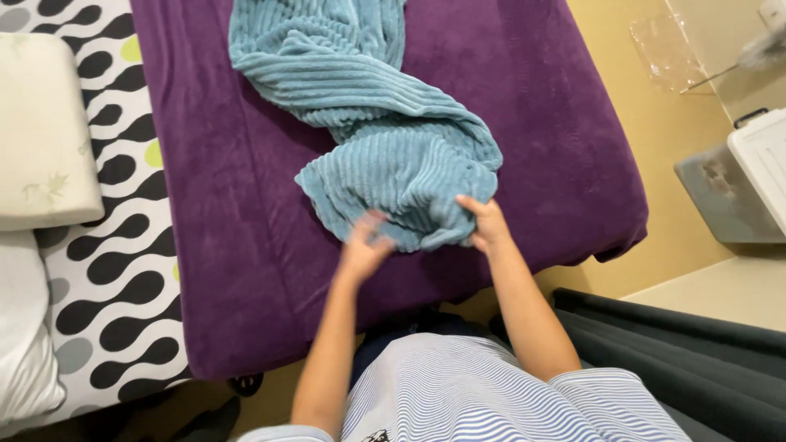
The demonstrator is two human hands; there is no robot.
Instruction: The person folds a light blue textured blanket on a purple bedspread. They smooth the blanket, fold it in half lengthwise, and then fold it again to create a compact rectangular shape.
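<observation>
Striped in blue and white, the shirt [458,393] of the person wearing the camera filled the bottom of the view, both bare forearms reaching forward over the near edge of a bed. On that bed lay a purple cover [229,213], and across it a teal ribbed blanket [385,123] trailed in a loose, twisted heap from the far edge down toward the person. The right hand [485,223] was closed on the blanket's near right corner, fingers curled into the bunched fabric. The left hand [364,244] sat at the blanket's near edge just beside it; motion blur smeared the fingers, so whether they had hold of the cloth or merely brushed it could not be told. To the left of the purple cover, a sheet [115,245] patterned in black and white blobs showed, with a cream pillow [41,131] on it and a white one [24,336] below. To the right lay yellow flooring [663,147], a white container [765,164] near the wall, and a dark grey pad [679,360] beside the person.
</observation>
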